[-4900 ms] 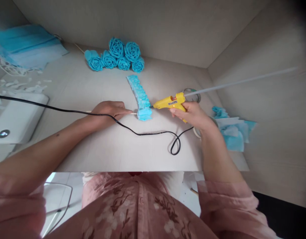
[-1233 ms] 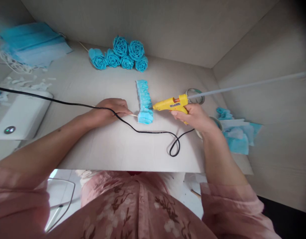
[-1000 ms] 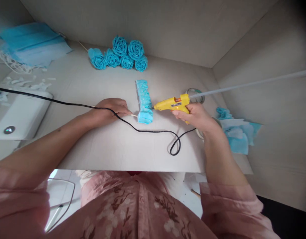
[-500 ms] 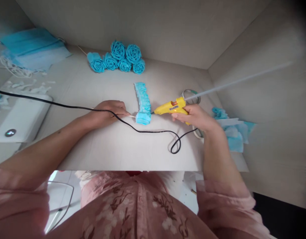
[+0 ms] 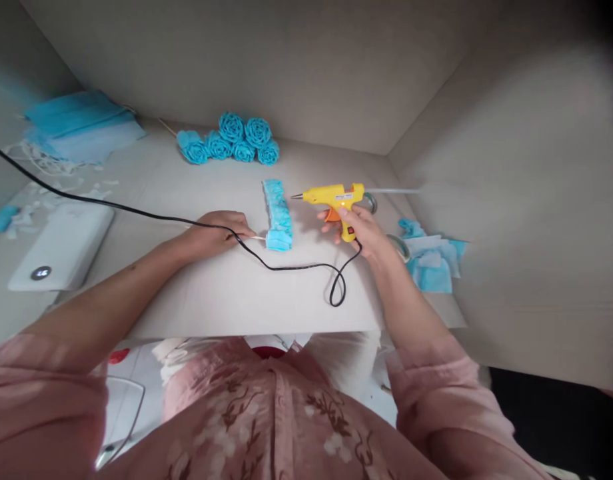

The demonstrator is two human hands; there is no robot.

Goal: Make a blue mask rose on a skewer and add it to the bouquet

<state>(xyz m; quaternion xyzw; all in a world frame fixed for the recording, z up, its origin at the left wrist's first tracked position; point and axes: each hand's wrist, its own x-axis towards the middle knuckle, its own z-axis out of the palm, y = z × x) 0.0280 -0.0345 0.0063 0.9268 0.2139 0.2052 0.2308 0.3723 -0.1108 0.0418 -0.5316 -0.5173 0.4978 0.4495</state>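
Observation:
My left hand (image 5: pixel 224 232) pinches a thin pale stick (image 5: pixel 259 238). The stick's far end meets the near end of a ruffled light-blue strip (image 5: pixel 278 210), which lies lengthwise on the table and has a wider, folded piece at that end. In my right hand (image 5: pixel 359 227) is a yellow glue gun (image 5: pixel 334 196) with an orange trigger, gripped by its handle. Its metal nozzle points left, a little apart from the strip's right side. A clear glue stick (image 5: pixel 391 191) juts out of the gun's back.
Several blue rosettes (image 5: pixel 244 148) sit by the back wall. Blue face masks (image 5: pixel 84 120) lie at the far left, near a white power bank (image 5: pixel 61 247). Blue and white scraps (image 5: pixel 434 267) lie at right. A black cord (image 5: pixel 161 217) crosses over my left hand.
My right hand has drawn the glue gun's nozzle away from the strip's near end, and the gun has turned more level. My left hand still pinches the stick. The view has shifted slightly.

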